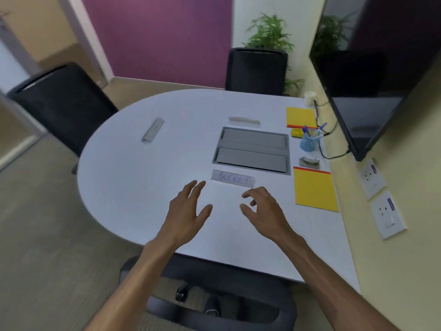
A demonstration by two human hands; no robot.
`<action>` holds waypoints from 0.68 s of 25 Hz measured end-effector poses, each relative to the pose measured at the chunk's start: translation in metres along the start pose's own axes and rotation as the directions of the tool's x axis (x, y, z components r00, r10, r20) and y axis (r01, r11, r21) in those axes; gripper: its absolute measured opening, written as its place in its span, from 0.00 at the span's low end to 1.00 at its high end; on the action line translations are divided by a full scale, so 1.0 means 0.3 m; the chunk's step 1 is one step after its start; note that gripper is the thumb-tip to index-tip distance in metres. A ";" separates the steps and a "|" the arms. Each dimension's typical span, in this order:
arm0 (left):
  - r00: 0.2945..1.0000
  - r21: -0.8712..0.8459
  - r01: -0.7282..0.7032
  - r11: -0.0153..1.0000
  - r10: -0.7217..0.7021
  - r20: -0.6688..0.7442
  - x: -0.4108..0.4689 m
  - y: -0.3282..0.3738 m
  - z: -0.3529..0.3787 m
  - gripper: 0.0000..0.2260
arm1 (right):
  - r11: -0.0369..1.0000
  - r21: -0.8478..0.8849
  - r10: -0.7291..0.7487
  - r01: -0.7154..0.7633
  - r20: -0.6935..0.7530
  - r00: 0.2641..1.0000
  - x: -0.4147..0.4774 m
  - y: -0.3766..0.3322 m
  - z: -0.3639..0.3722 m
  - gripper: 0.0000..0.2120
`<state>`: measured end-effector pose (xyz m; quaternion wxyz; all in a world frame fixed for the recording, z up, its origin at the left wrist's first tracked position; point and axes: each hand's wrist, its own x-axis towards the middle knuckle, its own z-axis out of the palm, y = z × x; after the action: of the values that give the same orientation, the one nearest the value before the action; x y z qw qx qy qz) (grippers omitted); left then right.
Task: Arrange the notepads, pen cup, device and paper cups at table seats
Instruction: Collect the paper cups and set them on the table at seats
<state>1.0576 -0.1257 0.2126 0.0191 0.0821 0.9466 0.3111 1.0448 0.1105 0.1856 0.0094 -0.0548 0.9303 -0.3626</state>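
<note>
Two yellow notepads lie along the table's right edge: a near one [314,190] and a far one [301,117]. Between them stand a blue pen cup [308,142] with pens, a small yellow object [297,133] and a small grey device [309,161]. A white paper cup [309,98] stands at the far right corner. My left hand [188,210] and my right hand [261,209] hover over the near middle of the table, fingers spread, holding nothing.
The white table [133,177] has a grey socket hatch [252,149] in the middle, a label reading SOCKET [232,178] and two blank name cards [153,129] [244,120]. Black chairs stand at the left [59,101], far [256,70] and near [214,299] sides. A monitor [372,91] hangs at right.
</note>
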 end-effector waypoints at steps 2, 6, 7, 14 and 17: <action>0.991 -0.008 0.084 0.996 -0.084 -0.101 -0.107 -0.020 -0.065 0.27 | 0.996 -0.005 -0.089 0.090 0.073 0.993 -0.019 -0.084 0.028 0.14; 0.952 -0.034 0.197 0.980 -0.199 -0.231 -0.279 -0.055 -0.159 0.27 | 0.978 0.040 -0.210 0.206 0.159 0.965 -0.047 -0.239 0.070 0.13; 0.928 -0.062 0.234 0.970 -0.242 -0.283 -0.351 -0.076 -0.200 0.28 | 0.966 0.041 -0.260 0.257 0.204 0.944 -0.049 -0.301 0.100 0.13; 0.801 -0.104 0.394 0.913 -0.397 -0.448 -0.561 -0.255 -0.393 0.33 | 0.870 0.048 -0.479 0.491 0.321 0.817 -0.010 -0.608 0.279 0.15; 0.702 -0.126 0.497 0.859 -0.483 -0.524 -0.661 -0.429 -0.497 0.33 | 0.785 0.028 -0.569 0.619 0.430 0.701 0.043 -0.786 0.479 0.16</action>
<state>1.2215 -0.3483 0.2534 -0.1664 -0.2626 0.9042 0.2929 1.0628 -0.1600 0.2393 0.0862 -0.4284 0.8580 -0.2700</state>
